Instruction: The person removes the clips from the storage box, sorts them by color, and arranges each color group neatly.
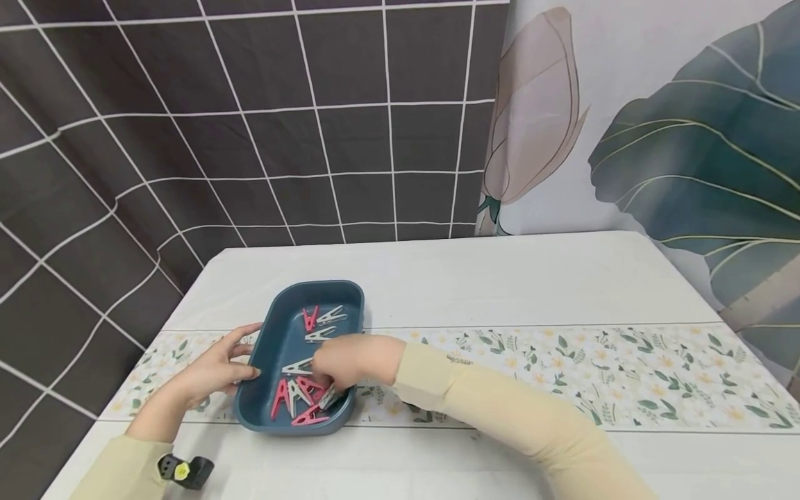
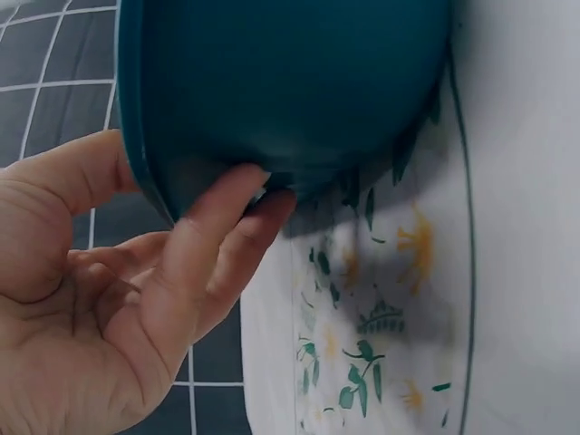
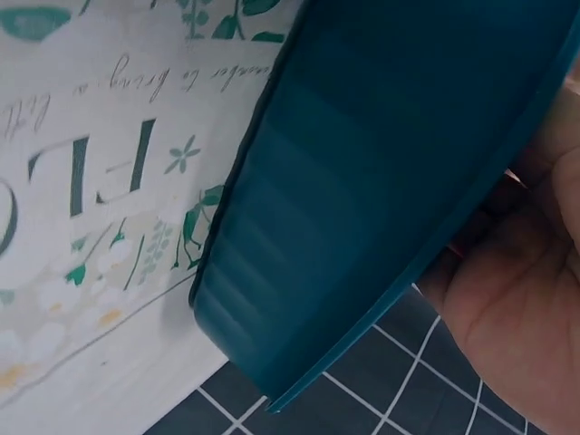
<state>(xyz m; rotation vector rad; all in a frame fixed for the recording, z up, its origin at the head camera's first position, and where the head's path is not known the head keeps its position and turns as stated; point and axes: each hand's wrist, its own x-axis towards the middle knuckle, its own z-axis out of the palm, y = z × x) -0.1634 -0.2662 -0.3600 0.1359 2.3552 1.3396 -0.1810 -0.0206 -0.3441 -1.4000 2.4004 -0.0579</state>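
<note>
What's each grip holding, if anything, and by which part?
Left grip: blue bin, by its left wall and rim. Right grip: among clothespins; can't tell.

12 o'clock = straight ahead of the person. Left forearm [image 1: 125,469] points toward 1; left hand [image 1: 215,368] with thumb [image 1: 242,373] spread from gently bent fingers [image 2: 186,267]. Right forearm [image 1: 500,410] points toward 10; right hand [image 1: 350,357] knuckles up, fingertips hidden from me.

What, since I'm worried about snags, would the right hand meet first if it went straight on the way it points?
The right hand points down into the blue tray, so it would probably meet the pink and white clothespins first; whether it already touches them is unclear.
</note>
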